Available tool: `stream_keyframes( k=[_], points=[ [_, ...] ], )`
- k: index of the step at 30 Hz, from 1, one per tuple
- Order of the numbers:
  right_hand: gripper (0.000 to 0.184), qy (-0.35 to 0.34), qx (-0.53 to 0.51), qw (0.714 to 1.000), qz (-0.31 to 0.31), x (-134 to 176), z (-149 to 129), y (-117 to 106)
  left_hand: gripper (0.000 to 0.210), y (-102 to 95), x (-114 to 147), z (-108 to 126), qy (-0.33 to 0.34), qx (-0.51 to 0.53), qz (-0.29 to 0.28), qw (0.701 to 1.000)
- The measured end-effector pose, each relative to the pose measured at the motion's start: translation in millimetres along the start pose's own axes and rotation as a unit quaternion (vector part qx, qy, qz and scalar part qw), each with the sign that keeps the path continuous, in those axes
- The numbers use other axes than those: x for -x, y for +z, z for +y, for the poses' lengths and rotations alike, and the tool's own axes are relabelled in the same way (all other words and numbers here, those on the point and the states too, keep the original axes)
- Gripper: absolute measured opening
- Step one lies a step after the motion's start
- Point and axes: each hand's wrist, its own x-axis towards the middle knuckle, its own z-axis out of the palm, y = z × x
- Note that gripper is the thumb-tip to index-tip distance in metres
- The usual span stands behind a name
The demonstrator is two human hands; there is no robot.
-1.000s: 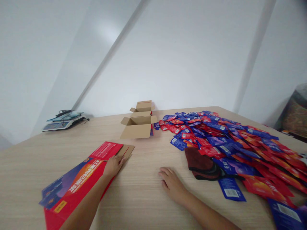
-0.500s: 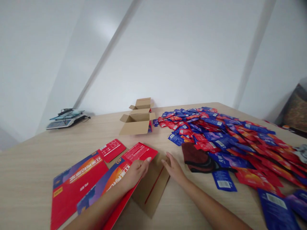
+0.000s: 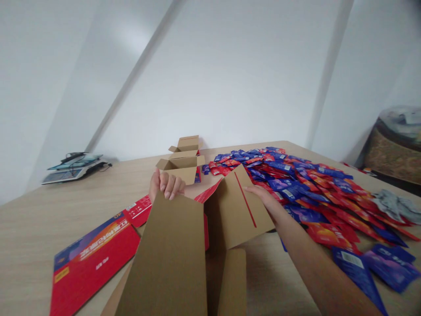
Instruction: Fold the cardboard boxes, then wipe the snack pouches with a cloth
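The light wood-grain table (image 3: 26,228) stands before a white wall (image 3: 230,79) and supports a scale (image 3: 70,173) at far left, two open boxes (image 3: 184,174) at far centre, a packet pile (image 3: 296,188) at right and a flat red carton (image 3: 98,259) at near left. The part-opened carton (image 3: 171,254) is at near centre: the left hand (image 3: 167,183) is clamped on its left panel; the right hand (image 3: 261,196) contacts its right flap, fingers hidden, closure indeterminable.
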Motion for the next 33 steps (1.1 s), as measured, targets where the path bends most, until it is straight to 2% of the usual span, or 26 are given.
stream_keyframes(
  k=[3,8,11,13,15,18,20,21,23,26,28,30,33],
  points=[
    [0.038,0.000,0.022,0.999,-0.048,8.1,-22.7,-4.4,0.061,-11.0,-2.7,3.8,0.047,0.012,0.002,0.999],
    [0.031,-0.020,0.091,0.994,-0.050,-10.9,-85.5,-20.7,0.060,-25.4,8.8,8.0,0.066,-0.027,0.036,0.997],
    [0.025,-0.044,0.152,0.986,-0.052,-34.4,-120.3,-18.4,0.057,-37.6,19.7,5.0,0.033,-0.113,0.033,0.993],
    [0.026,-0.066,0.196,0.976,-0.069,-50.2,-131.0,-7.4,0.053,-47.9,26.8,1.8,-0.022,-0.226,0.018,0.974],
    [0.028,-0.078,0.227,0.965,-0.100,-64.7,-129.6,6.6,0.043,-56.1,34.4,0.6,-0.088,-0.375,-0.019,0.922],
    [0.031,-0.078,0.241,0.957,-0.144,-83.0,-111.7,19.9,0.016,-58.8,48.2,3.9,-0.136,-0.564,-0.147,0.801],
    [0.035,-0.061,0.220,0.959,-0.167,-92.2,-95.5,19.4,0.028,-54.5,58.7,7.0,-0.103,-0.637,-0.239,0.725],
    [0.037,-0.047,0.200,0.962,-0.179,-95.9,-87.2,17.1,0.035,-51.3,64.0,7.9,-0.073,-0.666,-0.267,0.692],
    [0.042,-0.020,0.150,0.967,-0.203,-101.4,-70.5,10.9,0.041,-44.2,73.9,7.9,0.000,-0.717,-0.278,0.639],
    [0.044,0.019,0.086,0.966,-0.241,-106.7,-43.6,5.1,0.042,-33.7,84.4,3.8,0.082,-0.767,-0.273,0.575],
    [0.044,0.038,0.071,0.964,-0.253,-109.3,-22.8,4.9,0.046,-28.0,86.8,-0.9,0.097,-0.770,-0.325,0.541],
    [0.044,0.054,0.083,0.963,-0.250,-111.1,-0.4,6.1,0.052,-25.4,84.8,-7.5,0.090,-0.752,-0.394,0.521],
    [0.043,0.042,0.150,0.962,-0.226,-111.7,30.1,8.2,0.052,-28.2,76.0,-21.1,0.064,-0.718,-0.467,0.512]
  ],
)
